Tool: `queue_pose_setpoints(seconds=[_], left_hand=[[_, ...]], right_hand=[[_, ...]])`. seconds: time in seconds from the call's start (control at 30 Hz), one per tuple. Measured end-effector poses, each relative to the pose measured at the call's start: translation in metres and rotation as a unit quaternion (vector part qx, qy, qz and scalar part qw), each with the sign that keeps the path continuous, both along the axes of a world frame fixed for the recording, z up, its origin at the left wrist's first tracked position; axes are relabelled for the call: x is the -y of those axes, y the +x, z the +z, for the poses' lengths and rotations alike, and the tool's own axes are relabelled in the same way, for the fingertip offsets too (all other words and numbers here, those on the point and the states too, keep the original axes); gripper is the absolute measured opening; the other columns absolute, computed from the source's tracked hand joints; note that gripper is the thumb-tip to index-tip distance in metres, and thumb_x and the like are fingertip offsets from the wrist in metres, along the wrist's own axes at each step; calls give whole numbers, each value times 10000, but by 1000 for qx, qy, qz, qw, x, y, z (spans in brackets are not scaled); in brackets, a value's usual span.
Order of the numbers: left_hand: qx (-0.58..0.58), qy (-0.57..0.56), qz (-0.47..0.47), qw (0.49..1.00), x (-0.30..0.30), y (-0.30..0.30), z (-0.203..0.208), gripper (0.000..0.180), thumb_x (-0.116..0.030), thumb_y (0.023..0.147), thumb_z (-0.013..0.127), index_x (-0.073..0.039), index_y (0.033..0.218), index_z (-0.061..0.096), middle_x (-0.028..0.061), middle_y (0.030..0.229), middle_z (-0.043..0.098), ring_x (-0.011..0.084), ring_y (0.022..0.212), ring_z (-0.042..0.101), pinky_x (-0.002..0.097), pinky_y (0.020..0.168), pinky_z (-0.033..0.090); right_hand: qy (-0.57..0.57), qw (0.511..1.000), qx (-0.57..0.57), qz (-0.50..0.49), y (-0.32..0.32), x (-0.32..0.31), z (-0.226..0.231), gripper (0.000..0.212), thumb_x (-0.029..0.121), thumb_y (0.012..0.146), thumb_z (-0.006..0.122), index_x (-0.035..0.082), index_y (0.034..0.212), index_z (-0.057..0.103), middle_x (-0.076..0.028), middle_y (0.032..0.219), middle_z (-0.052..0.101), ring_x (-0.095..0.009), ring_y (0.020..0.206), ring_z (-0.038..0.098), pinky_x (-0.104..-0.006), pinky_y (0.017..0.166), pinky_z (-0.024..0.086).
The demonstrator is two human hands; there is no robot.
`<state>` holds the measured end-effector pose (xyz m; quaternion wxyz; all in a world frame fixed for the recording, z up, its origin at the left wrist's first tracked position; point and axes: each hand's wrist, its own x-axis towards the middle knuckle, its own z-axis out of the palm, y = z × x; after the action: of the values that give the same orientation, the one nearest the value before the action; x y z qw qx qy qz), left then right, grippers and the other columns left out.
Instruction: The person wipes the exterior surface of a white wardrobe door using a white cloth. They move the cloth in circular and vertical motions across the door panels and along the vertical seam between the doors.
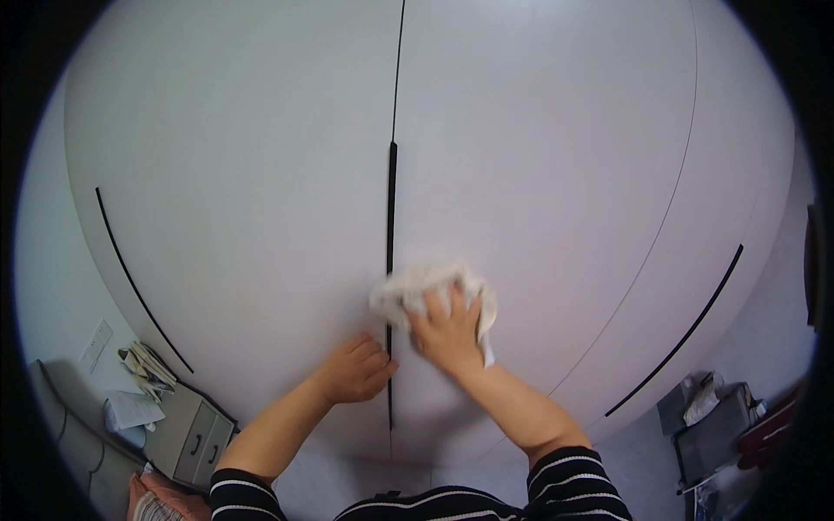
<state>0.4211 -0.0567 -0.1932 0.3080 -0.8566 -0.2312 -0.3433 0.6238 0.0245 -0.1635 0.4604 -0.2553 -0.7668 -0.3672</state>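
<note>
A pale, crumpled cloth (426,282) lies against the white wardrobe door (539,174), overlapping the long black handle (392,208) at the middle seam. My right hand (450,334) presses on it with fingers spread over its folds, and one corner hangs out beside the wrist. Lower and to the left, my left hand (354,369) is closed, its curled fingers and thumb at the lower part of that same handle. Its fingertips are partly hidden. Slight blur softens the cloth's left edge.
Other black handles run down the left door (139,286) and the right door (686,339). A grey nightstand (187,425) with papers and bags stands at lower left, near a wall socket (96,346). At lower right is a dark stand (717,434) with a plastic bag.
</note>
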Motion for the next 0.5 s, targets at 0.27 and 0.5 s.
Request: queue_pose_setpoints(seconds=[0.27,0.5], left_hand=[[-40,-9,-13,999,1,27,9,264,-81,724,663,-104,986,648,68,1003,614,263,973,589,490,922,473],[53,28,161,985,-28,39,53,497,-134,711,730,-127,1194,611,144,1410,481,367,1340,403,604,1056,303]], right_hand=[[-65,917,382,89,96,-20,-109,358,252,854,584,185,1201,640,9,1294,547,-208,1135,520,-601,950,399],[155,977,-141,-31,158,-52,234,518,344,771,670,99,1226,627,-219,1433,433,-459,1268,416,-633,991,333]])
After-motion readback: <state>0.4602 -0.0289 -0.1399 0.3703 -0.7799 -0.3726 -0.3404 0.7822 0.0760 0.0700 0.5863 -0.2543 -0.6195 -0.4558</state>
